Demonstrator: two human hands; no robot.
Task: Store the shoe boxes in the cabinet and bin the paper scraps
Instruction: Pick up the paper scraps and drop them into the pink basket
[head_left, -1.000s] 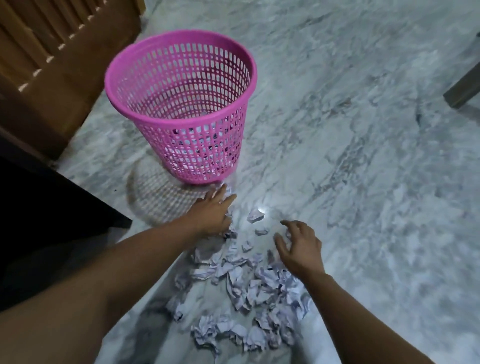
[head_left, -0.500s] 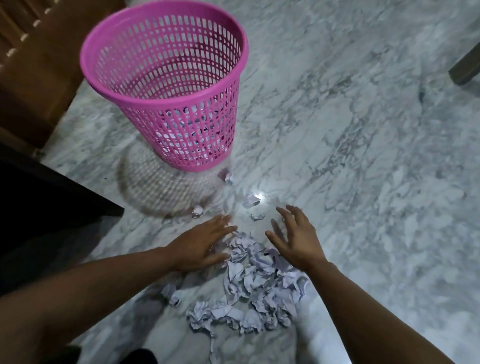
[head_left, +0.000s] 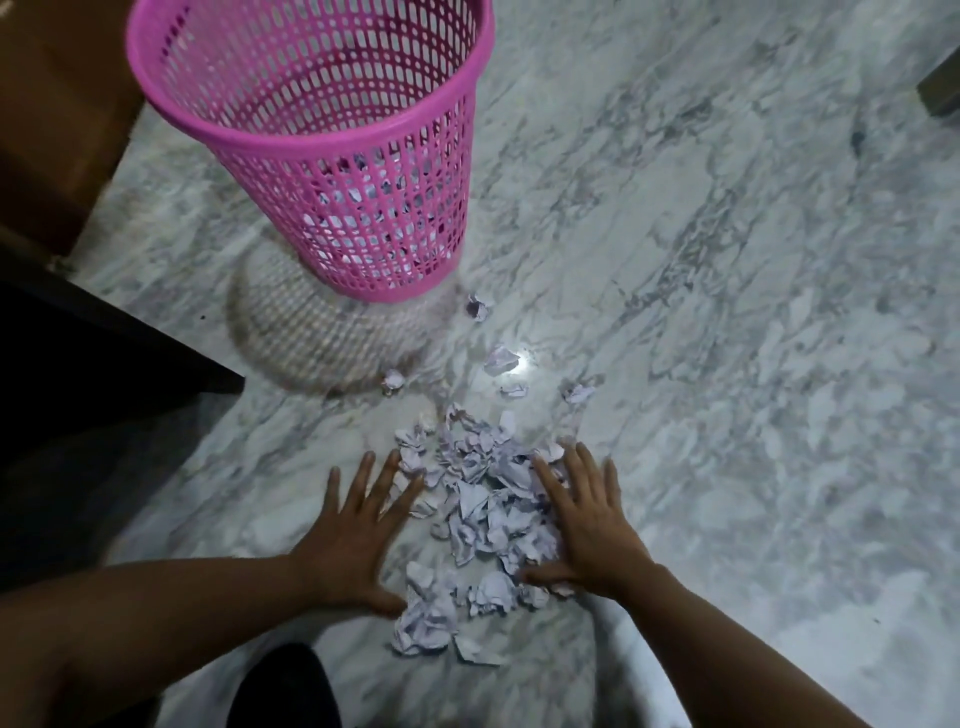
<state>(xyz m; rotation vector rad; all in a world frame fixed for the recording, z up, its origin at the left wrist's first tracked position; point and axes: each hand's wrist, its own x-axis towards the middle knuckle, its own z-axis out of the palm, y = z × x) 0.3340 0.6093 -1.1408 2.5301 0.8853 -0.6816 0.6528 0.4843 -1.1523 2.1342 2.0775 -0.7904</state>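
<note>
A pile of crumpled white paper scraps (head_left: 480, 499) lies on the grey marble floor. My left hand (head_left: 358, 540) rests flat on the floor at the pile's left edge, fingers spread and holding nothing. My right hand (head_left: 582, 525) lies flat with spread fingers on the pile's right side, partly over the scraps. A pink perforated plastic bin (head_left: 332, 156) stands upright beyond the pile, with some paper visible through its holes. A few stray scraps (head_left: 501, 359) lie between the bin and the pile. No shoe box is in view.
A brown wooden cabinet (head_left: 57, 104) stands at the far left, with a dark furniture edge (head_left: 119, 343) below it. A dark furniture leg (head_left: 940, 88) shows at the top right. Marble floor (head_left: 727, 364) stretches to the right.
Both hands have drawn back toward me along the floor, spreading flat either side of the scraps, which are now bunched closer together. The view has tilted down, so the bin sits higher.
</note>
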